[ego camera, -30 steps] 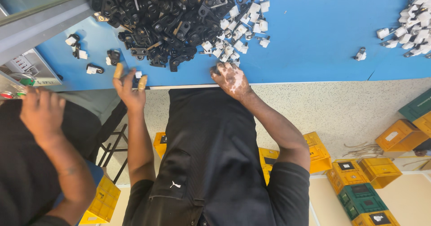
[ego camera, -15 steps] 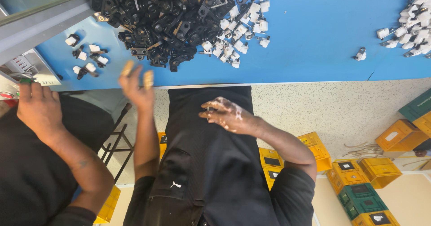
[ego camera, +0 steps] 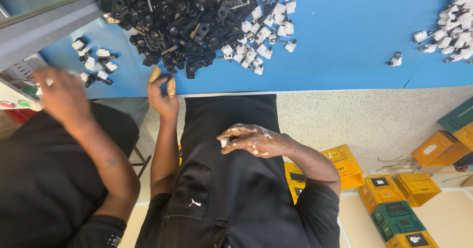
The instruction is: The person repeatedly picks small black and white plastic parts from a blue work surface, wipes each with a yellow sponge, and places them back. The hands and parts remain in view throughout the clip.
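Right hand (ego camera: 256, 140) is pinching a small white clip (ego camera: 224, 142) over the lap, left hand (ego camera: 163, 96) with taped fingertips is reaching, half-curled and empty, toward the black parts pile (ego camera: 182, 21) at 12 o'clock; clip risks dropping floorward from that light pinch.

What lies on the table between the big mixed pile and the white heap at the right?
In the head view, bare blue table, with one lone white part.

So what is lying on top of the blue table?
The blue table carries a big heap of black parts, small white parts beside it, another white cluster far right. Anything beneath the heap is covered.
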